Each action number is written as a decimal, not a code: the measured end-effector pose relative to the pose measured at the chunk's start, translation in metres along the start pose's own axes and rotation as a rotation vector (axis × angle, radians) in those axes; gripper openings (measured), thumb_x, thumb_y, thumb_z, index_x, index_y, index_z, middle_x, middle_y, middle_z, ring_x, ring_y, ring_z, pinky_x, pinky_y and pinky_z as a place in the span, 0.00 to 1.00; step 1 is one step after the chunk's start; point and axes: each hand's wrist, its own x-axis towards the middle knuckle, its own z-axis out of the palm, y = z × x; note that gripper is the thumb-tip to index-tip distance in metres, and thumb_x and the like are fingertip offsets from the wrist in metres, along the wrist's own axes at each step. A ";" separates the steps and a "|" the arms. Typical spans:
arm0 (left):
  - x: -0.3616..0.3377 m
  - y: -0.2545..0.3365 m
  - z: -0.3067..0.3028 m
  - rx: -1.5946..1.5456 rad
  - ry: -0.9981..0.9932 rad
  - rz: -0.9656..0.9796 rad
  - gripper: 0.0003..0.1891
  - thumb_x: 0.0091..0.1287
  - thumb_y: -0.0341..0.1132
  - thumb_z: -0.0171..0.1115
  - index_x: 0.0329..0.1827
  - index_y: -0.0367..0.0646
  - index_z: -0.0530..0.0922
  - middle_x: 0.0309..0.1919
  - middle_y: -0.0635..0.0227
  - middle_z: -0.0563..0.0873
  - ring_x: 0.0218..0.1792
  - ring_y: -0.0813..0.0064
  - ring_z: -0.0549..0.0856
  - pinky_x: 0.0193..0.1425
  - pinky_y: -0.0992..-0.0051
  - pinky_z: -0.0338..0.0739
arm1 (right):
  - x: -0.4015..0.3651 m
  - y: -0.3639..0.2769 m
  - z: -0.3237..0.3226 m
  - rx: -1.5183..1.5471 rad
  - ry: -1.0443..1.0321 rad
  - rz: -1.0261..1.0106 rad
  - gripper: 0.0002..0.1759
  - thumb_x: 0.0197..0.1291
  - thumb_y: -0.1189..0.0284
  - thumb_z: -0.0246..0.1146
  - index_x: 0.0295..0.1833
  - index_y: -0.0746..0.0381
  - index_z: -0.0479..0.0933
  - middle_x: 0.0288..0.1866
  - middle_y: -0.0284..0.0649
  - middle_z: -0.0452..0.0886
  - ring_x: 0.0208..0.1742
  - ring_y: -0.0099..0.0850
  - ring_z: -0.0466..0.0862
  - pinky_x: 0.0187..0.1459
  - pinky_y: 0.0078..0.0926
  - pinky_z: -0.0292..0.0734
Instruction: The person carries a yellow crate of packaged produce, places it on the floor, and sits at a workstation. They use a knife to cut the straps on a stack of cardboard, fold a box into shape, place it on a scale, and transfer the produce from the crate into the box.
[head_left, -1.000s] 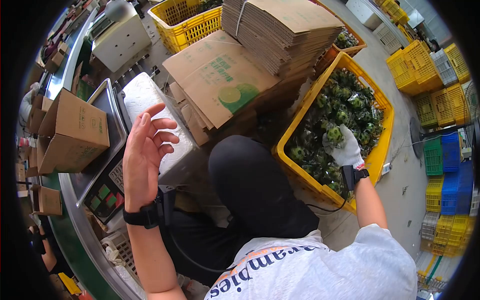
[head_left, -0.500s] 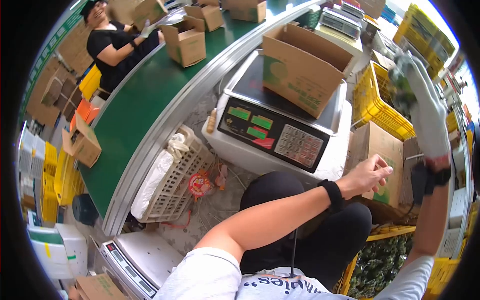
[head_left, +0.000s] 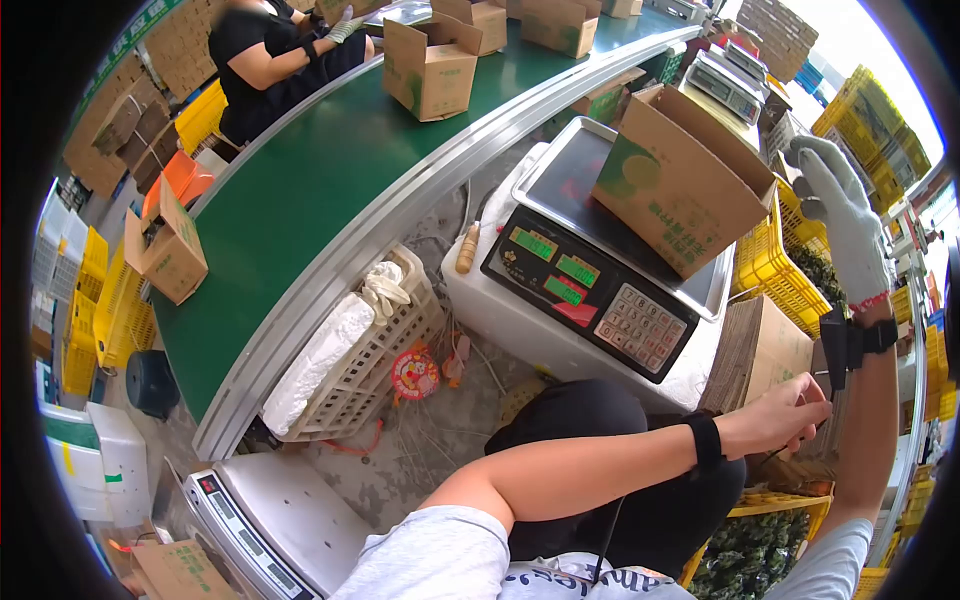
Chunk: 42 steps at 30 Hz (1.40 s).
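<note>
My left hand (head_left: 775, 418), bare with a black wristband, is loosely curled above my knee, beside a stack of flat cardboard (head_left: 755, 350); I make out nothing in its fingers. On the right, my right hand (head_left: 845, 200) wears a whitish glove, its fingers stretched out and apart above a yellow crate (head_left: 775, 255) of dark green items. A black thing (head_left: 835, 350) lies at its wrist. An open cardboard box (head_left: 680, 190) stands tilted on the weighing scale (head_left: 590, 290), touched by neither hand.
A green conveyor (head_left: 290, 210) with open boxes runs along the left. Beyond it sits a person (head_left: 265, 70) with gloved hands. Below are a white basket (head_left: 375, 345) and another scale (head_left: 270, 520). Another crate (head_left: 815, 500) of green items stands by my leg.
The blurred green thing at my right glove is gone, and those fingers now show apart. My left fingers have curled in more. The view has shifted, moving the scale and box rightward.
</note>
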 end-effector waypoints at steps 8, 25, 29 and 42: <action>-0.155 0.206 -0.072 0.339 0.391 0.128 0.28 0.77 0.53 0.49 0.69 0.40 0.72 0.46 0.66 0.87 0.43 0.75 0.86 0.47 0.77 0.79 | -0.019 0.027 -0.026 -0.057 -0.005 -0.055 0.21 0.74 0.56 0.57 0.63 0.56 0.77 0.53 0.31 0.80 0.51 0.18 0.79 0.54 0.20 0.75; -0.113 0.262 -0.241 0.807 0.778 -0.059 0.25 0.75 0.57 0.53 0.63 0.49 0.76 0.50 0.70 0.82 0.49 0.78 0.84 0.53 0.76 0.77 | -0.044 0.046 0.038 -0.302 0.187 -0.237 0.33 0.56 0.63 0.71 0.68 0.54 0.71 0.63 0.44 0.76 0.66 0.43 0.75 0.66 0.40 0.73; -0.058 0.243 -0.258 0.732 0.690 -0.046 0.26 0.74 0.58 0.54 0.64 0.49 0.75 0.55 0.68 0.82 0.51 0.77 0.84 0.56 0.74 0.77 | -0.033 0.043 0.048 -0.563 0.108 -0.465 0.27 0.48 0.69 0.73 0.58 0.57 0.78 0.63 0.43 0.77 0.64 0.47 0.74 0.64 0.40 0.73; -0.068 0.187 -0.211 0.576 0.331 0.205 0.45 0.65 0.47 0.60 0.81 0.47 0.46 0.75 0.63 0.58 0.77 0.67 0.57 0.80 0.66 0.48 | -0.051 0.027 0.014 -0.597 -0.035 -0.623 0.16 0.41 0.67 0.76 0.37 0.54 0.82 0.56 0.39 0.79 0.60 0.47 0.74 0.57 0.44 0.74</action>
